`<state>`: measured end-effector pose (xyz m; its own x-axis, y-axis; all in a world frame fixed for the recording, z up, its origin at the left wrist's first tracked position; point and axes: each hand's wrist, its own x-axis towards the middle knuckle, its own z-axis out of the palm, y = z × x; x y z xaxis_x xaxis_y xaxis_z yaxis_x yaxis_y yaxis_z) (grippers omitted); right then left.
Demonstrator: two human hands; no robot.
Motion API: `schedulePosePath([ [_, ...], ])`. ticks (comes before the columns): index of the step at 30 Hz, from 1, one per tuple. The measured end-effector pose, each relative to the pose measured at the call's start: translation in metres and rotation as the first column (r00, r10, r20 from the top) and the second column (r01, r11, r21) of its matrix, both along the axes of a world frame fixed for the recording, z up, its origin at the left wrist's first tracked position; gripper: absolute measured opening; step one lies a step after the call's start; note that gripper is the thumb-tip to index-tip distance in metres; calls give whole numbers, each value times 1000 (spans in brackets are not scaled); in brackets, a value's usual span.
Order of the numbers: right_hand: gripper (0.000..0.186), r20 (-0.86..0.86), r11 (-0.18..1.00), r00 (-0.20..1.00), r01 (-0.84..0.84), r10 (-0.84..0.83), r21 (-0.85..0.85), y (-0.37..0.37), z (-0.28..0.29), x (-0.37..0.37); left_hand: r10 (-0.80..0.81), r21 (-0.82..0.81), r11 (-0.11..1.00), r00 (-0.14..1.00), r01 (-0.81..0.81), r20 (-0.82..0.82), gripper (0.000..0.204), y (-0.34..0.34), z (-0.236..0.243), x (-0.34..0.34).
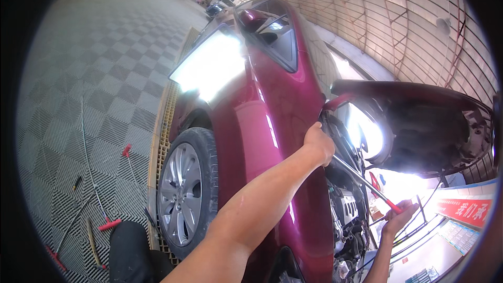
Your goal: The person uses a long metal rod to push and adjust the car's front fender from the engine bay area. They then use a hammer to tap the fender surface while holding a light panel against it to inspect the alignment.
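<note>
A maroon car (262, 141) stands lengthwise in front of me with its hood (419, 126) raised. My left arm reaches across the fender, and my left hand (319, 145) is closed at the fender's inner edge. From that fist a long metal dent-repair rod (361, 178) runs down to the right. My right hand (402, 217) is wrapped round the rod's red grip end, out over the front of the engine bay (346, 215). The rod's far end is hidden past my left hand.
Left of the front wheel (182, 188), rods with red T-handles (109, 225) and a hammer-like tool (93, 241) lie on the grey floor tiles. A bright light panel (209, 65) stands against the car's side. Beyond the engine bay hangs a red banner (466, 209).
</note>
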<state>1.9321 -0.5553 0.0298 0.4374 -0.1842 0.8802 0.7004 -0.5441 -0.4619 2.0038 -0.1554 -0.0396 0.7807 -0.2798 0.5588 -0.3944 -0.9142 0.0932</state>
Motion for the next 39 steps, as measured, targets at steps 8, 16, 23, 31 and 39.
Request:
schedulePosePath([
  [8,59,127,999,992,-19,13,48,33,-12,-11,-4,-12,1000,1000,4,8,22,-7,-2,-2],
  [16,59,204,991,975,-60,84,-122,42,-14,-14,101,-34,994,995,-101,22,26,-20,-7,23],
  [23,48,118,999,992,44,-45,9,39,-8,-7,104,-102,990,994,-102,22,26,-15,-4,11],
  [31,57,-57,975,996,-49,63,215,77,15,-17,100,-140,986,994,-95,33,23,-7,-5,12],
  [39,60,120,998,991,48,-52,40,57,11,1,78,-57,995,997,-76,23,21,-5,-1,4],
])
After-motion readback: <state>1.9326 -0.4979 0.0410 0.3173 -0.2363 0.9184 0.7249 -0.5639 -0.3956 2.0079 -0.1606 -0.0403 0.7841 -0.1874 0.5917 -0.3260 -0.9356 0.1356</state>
